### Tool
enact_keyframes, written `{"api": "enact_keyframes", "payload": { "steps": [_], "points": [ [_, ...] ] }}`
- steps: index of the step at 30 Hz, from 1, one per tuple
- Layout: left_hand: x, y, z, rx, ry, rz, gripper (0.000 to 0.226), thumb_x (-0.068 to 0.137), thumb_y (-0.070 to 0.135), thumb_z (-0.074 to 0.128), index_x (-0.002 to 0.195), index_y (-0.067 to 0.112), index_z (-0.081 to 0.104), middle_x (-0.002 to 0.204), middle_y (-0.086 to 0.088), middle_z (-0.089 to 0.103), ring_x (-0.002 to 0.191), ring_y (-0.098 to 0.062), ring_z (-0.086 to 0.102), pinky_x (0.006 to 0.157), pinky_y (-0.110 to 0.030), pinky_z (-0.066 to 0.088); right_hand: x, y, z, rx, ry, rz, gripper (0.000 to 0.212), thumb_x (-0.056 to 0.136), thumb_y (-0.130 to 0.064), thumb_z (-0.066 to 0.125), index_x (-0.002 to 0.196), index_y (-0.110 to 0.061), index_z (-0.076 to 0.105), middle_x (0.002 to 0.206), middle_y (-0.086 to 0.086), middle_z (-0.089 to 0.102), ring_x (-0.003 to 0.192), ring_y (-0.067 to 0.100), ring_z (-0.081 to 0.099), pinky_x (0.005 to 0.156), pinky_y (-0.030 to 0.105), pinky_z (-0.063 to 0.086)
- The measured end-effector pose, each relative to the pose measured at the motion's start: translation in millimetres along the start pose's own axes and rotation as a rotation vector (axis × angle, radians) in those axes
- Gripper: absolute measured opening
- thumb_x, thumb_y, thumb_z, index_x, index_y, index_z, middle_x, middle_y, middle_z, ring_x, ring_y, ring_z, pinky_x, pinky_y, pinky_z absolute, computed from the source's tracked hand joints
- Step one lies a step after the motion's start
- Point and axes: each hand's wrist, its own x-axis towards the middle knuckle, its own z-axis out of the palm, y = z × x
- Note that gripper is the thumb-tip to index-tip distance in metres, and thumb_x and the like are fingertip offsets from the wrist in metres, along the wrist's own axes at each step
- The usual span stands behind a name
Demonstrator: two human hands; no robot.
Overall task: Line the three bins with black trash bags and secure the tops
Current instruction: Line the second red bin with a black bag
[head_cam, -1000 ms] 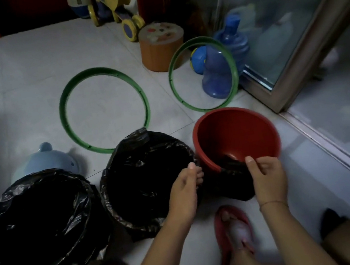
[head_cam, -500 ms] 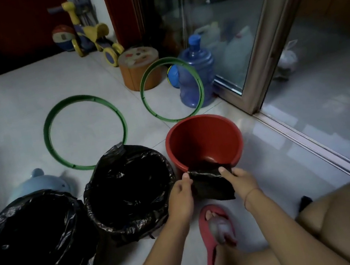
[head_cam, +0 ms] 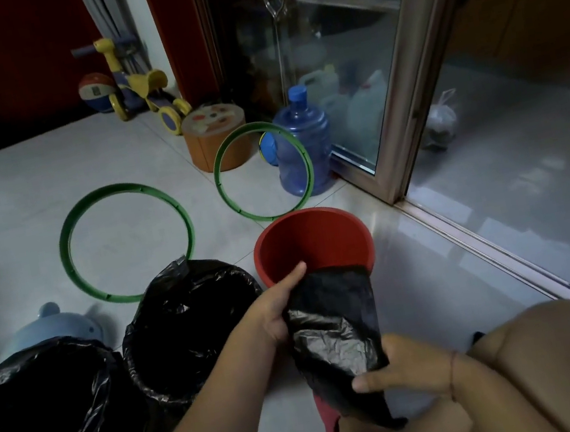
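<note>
Bag now drawn out long from red bin, fingers of L hand gripping top, R hand pinching bottom; 3rd bin not yet lined.

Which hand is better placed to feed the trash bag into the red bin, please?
Left hand: it grips the trash bag at the red bin; the right hand holds its near end.

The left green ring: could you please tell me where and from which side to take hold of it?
The ring lies flat on the floor, a thin open hoop, so I'd come down from above and pinch its near arc, fingers inside, thumb outside. The left hand and right hand both hold the bag, so one should let go first.
</note>
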Motion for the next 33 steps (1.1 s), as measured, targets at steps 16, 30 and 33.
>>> {"api": "enact_keyframes", "payload": {
  "steps": [16, 30, 33],
  "points": [
    [-50.2, -0.2, -4.9, 0.176, -0.219, 0.232, 0.049, 0.084, 0.037, 0.065, 0.123, 0.008, 0.062, 0.124, -0.016, 0.065, 0.115, -0.029, 0.062, 0.091, -0.034, 0.053, 42.4, -53.2, -22.0, 0.529, 0.438, -0.236, 0.039, 0.073, -0.032, 0.072, 0.104, -0.009, 0.069, 0.100, 0.010, 0.074, 0.096, 0.026, 0.070, 0.076, 0.028, 0.057],
    [-59.3, 28.5, 18.4, 0.234, 0.006, 0.519, 0.029, 0.077, 0.013, 0.075, 0.104, 0.004, 0.071, 0.098, -0.017, 0.074, 0.090, -0.031, 0.071, 0.074, -0.033, 0.056, 42.4, -98.4, -20.6, 0.490, 0.483, -0.311, 0.056, 0.065, -0.058, 0.070, 0.098, -0.014, 0.073, 0.097, 0.009, 0.075, 0.091, 0.021, 0.071, 0.077, 0.029, 0.055],
    [-63.1, 28.3, 19.8, 0.334, -0.061, 0.597, 0.033, 0.076, 0.010, 0.076, 0.108, 0.010, 0.070, 0.102, -0.011, 0.075, 0.095, -0.027, 0.071, 0.077, -0.030, 0.055, 42.3, -110.5, -20.4, 0.449, 0.490, -0.311, 0.025, 0.082, -0.033, 0.067, 0.090, -0.010, 0.073, 0.085, 0.008, 0.076, 0.079, 0.019, 0.072, 0.068, 0.025, 0.055]
  ]
}}
